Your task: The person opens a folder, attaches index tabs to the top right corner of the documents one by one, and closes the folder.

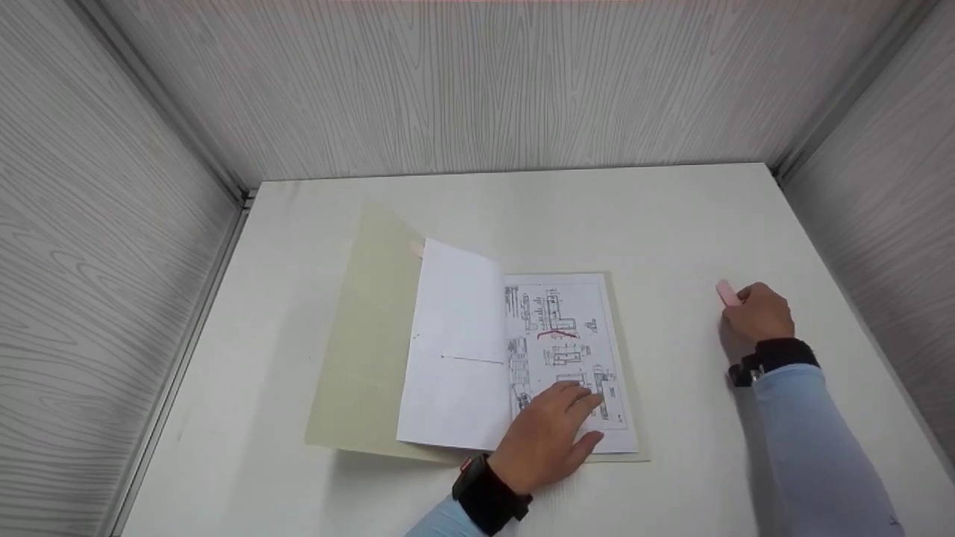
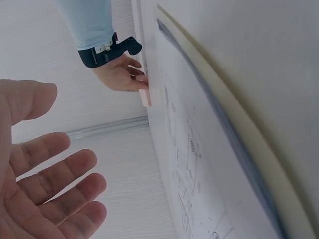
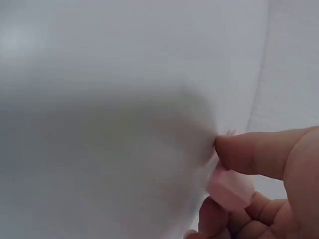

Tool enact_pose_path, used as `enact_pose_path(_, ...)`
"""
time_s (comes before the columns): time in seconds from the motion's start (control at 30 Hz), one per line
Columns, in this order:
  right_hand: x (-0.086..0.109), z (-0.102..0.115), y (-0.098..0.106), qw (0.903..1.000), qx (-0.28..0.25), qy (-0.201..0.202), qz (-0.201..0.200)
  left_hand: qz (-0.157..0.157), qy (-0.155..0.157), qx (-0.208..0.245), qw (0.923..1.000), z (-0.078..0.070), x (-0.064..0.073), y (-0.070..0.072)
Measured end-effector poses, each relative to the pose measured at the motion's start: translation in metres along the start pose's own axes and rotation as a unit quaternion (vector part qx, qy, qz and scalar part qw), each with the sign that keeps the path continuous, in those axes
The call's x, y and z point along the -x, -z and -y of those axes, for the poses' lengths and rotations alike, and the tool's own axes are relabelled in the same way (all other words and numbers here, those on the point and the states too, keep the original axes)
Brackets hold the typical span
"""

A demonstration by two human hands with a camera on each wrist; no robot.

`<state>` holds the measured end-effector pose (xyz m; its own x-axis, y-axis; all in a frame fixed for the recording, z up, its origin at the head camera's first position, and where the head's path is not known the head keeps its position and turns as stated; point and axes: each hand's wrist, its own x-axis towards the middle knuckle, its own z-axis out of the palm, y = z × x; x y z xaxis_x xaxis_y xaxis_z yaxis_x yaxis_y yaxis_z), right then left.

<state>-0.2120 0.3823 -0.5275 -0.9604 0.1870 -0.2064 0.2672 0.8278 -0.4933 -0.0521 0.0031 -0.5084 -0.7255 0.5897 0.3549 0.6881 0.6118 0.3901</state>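
Note:
My right hand (image 1: 757, 312) pinches a small pink block (image 1: 727, 292) between thumb and fingers, at the right of the table. Close up in the right wrist view, the pink block (image 3: 230, 189) has flat faces and a thin pink edge showing above the thumb. A pale green folder (image 1: 358, 335) lies opened, its cover tilted up on the left. Against that cover leans a turned white sheet (image 1: 455, 350). My left hand (image 1: 548, 432) is over the lower part of a printed technical drawing (image 1: 559, 313), fingers spread and holding nothing. Red pen strokes mark the drawing.
A pale pink tab (image 1: 417, 249) sticks out at the turned sheet's upper edge. The white table (image 1: 634, 216) is bounded by wood-grain panels (image 1: 477, 89) at the back and both sides. Black bands (image 1: 489, 494) circle both wrists.

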Motion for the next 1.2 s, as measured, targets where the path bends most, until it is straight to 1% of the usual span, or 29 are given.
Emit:
enact_pose_path(0.13, 0.009, 0.021, -0.012, 0.9986, -0.024, 0.005, 0.047, -0.021, 0.003, -0.002, 0.9998, 0.000, -0.001, 0.002)
enact_pose_path(0.2, 0.017, 0.037, -0.018, 0.9971, -0.034, 0.018, 0.066, -0.029, 0.008, -0.007, 0.9995, 0.000, 0.000, 0.003)
enact_pose_path(0.27, 0.029, 0.057, -0.025, 0.9943, -0.046, 0.047, 0.084, -0.036, 0.015, -0.010, 0.9992, 0.000, 0.000, 0.004)
enact_pose_path(0.33, 0.044, 0.077, -0.032, 0.9878, -0.065, 0.097, 0.103, -0.048, 0.022, -0.007, 0.9986, 0.000, 0.000, 0.004)
enact_pose_path(0.4, 0.060, 0.098, -0.040, 0.9763, -0.085, 0.151, 0.129, -0.060, 0.032, -0.002, 0.9977, 0.001, 0.000, 0.005)
enact_pose_path(0.5, 0.086, 0.126, -0.051, 0.9515, -0.111, 0.224, 0.179, -0.076, 0.051, -0.001, 0.9958, 0.003, -0.001, 0.008)
enact_pose_path(0.57, 0.102, 0.140, -0.058, 0.9341, -0.118, 0.257, 0.218, -0.081, 0.066, -0.005, 0.9945, 0.004, -0.002, 0.011)
enact_pose_path(0.63, 0.116, 0.149, -0.065, 0.9155, -0.132, 0.279, 0.258, -0.080, 0.074, -0.017, 0.9939, 0.005, -0.003, 0.014)
enact_pose_path(0.7, 0.128, 0.155, -0.070, 0.8972, -0.153, 0.284, 0.302, -0.079, 0.075, -0.028, 0.9937, 0.007, -0.003, 0.019)
enact_pose_path(0.77, 0.136, 0.157, -0.073, 0.8805, -0.183, 0.276, 0.339, -0.077, 0.071, -0.035, 0.9939, 0.007, -0.002, 0.023)
enact_pose_path(0.8, 0.139, 0.157, -0.074, 0.8734, -0.197, 0.272, 0.353, -0.077, 0.068, -0.036, 0.9940, 0.008, -0.002, 0.025)
enact_pose_path(0.87, 0.141, 0.156, -0.074, 0.8641, -0.218, 0.263, 0.369, -0.081, 0.068, -0.033, 0.9939, 0.009, 0.000, 0.028)
enact_pose_path(0.93, 0.141, 0.154, -0.073, 0.8597, -0.237, 0.251, 0.376, -0.084, 0.072, -0.027, 0.9935, 0.010, 0.001, 0.030)
enact_pose_path(1.1, 0.136, 0.150, -0.071, 0.8560, -0.275, 0.205, 0.387, -0.086, 0.096, -0.021, 0.9914, 0.013, 0.003, 0.032)
enact_pose_path(1.17, 0.135, 0.150, -0.072, 0.8555, -0.278, 0.197, 0.390, -0.085, 0.101, -0.021, 0.9911, 0.014, 0.003, 0.032)
enact_pose_path(1.2, 0.135, 0.151, -0.074, 0.8567, -0.276, 0.198, 0.388, -0.084, 0.101, -0.019, 0.9911, 0.014, 0.003, 0.032)
